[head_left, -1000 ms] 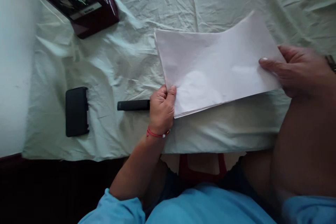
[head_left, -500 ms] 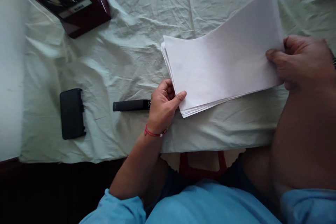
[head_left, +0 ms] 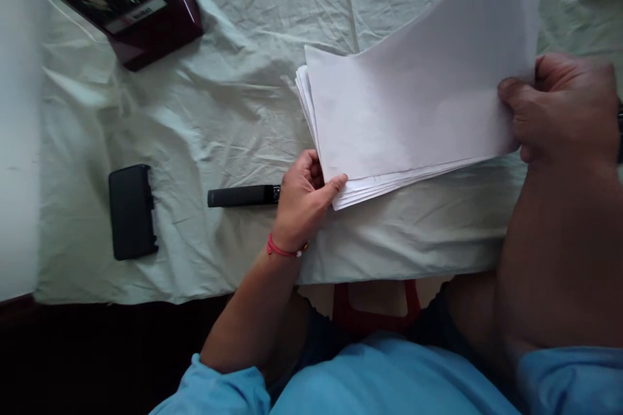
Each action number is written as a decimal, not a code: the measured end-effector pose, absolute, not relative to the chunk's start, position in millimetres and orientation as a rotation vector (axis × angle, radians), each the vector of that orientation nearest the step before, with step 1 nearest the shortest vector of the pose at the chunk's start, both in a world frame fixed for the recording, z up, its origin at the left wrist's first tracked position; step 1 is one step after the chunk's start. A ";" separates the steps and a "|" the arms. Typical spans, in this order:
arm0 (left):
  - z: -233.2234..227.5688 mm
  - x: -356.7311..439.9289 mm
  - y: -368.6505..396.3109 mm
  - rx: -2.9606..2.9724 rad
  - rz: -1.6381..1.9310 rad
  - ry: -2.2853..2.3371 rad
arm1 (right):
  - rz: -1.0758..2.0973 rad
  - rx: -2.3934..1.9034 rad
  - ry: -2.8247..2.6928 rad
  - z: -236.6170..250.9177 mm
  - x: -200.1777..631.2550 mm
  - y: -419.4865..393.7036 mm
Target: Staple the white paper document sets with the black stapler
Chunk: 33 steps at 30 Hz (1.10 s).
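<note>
A stack of white paper sheets [head_left: 389, 110] is held between my two hands above the cloth. My left hand [head_left: 307, 198] pinches its lower left corner, thumb on top and fingers beneath. At the right edge, my right hand [head_left: 559, 107] is closed on the sheets, its thumb on the upper face. The right side of the stack is raised and bends upward, and the sheets fan out along the left and lower edges. Just left of my left hand lies a black stapler-like object [head_left: 243, 196], its right end hidden behind the hand.
A pale green cloth [head_left: 233, 110] with wrinkles covers the table. A black rectangular case [head_left: 132, 211] lies at the left. A dark maroon box [head_left: 156, 19] stands at the upper left. Below the table edge is a red stool [head_left: 374, 321].
The top sheets have shifted up and away, exposing more of the lower edges of those below. My right hand has risen slightly; my left hand has barely moved.
</note>
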<state>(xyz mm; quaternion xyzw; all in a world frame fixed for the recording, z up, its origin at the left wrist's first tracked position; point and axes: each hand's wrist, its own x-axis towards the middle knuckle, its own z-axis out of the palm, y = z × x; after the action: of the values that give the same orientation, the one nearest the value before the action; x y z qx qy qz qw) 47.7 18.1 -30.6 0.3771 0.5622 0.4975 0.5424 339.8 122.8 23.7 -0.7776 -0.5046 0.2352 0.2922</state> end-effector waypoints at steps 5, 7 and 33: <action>-27.0 47.4 18.7 0.950 1.185 1.441 | 0.590 -2.102 -1.354 25.2 337.7 121.9; -26.0 47.2 19.1 0.986 1.176 1.501 | 0.569 -2.125 -1.362 24.3 337.0 121.5; -31.3 47.5 20.4 0.964 1.249 1.405 | 0.640 -1.992 -1.353 25.0 332.2 119.5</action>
<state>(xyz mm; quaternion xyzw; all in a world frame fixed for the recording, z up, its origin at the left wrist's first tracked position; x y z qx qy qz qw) 47.5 20.4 -31.3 0.3974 0.5791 0.5146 0.4919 332.2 119.5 25.0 -0.7576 -0.5147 0.2434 0.3192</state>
